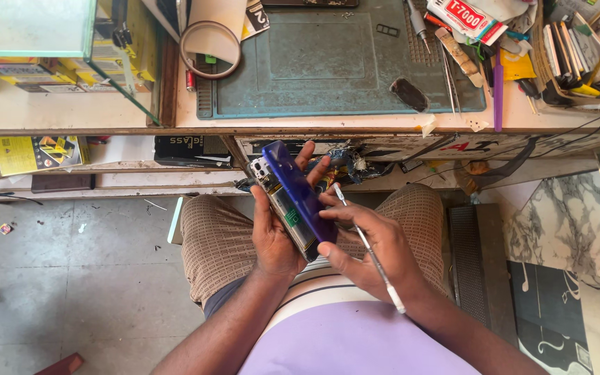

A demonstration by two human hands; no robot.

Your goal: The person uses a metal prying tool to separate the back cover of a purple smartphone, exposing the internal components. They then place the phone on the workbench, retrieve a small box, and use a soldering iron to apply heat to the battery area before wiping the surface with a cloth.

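Phone (pixel 292 201) gripped in left hand (pixel 272 236), blue back cover (pixel 303 198) being pried; thin tool (pixel 369 253) pinched by right hand (pixel 369 253); careful levering needed next.

Phone (pixel 298 201) mid-frame between left hand (pixel 272 236) and right hand (pixel 376 253), work mat (pixel 342 62) on bench (pixel 71 111) above, tools (pixel 453 62) upper right

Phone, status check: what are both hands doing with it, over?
Left hand grips phone, blue back cover lifted at one edge. Right hand holds thin metal tool, thumb on cover. Nothing blocking.
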